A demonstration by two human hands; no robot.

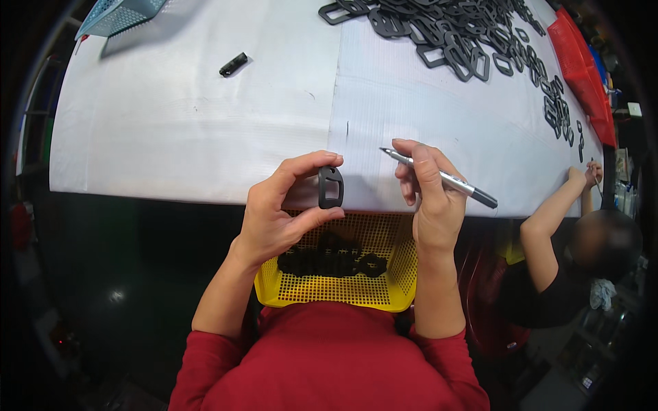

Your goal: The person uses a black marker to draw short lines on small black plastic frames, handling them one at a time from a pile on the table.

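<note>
Between the thumb and fingers of my left hand (272,205) is a small black plastic buckle (322,188), a rounded frame with an opening, held upright just over the table's near edge. My right hand (435,188) grips a silver marker pen (456,183) with a dark tip and a dark rear end. The pen's tip points left toward the buckle, with a gap between them. Below both hands, a yellow perforated basket (343,299) rests against my lap. Black pieces (332,260) lie inside it, too dark to make out singly.
A big heap of black buckles (459,31) covers the far right of the white table (205,137). A short black object (234,65) lies far left, near a light blue basket (127,15). Red bins (582,75) stand along the right edge, where another person (555,253) works.
</note>
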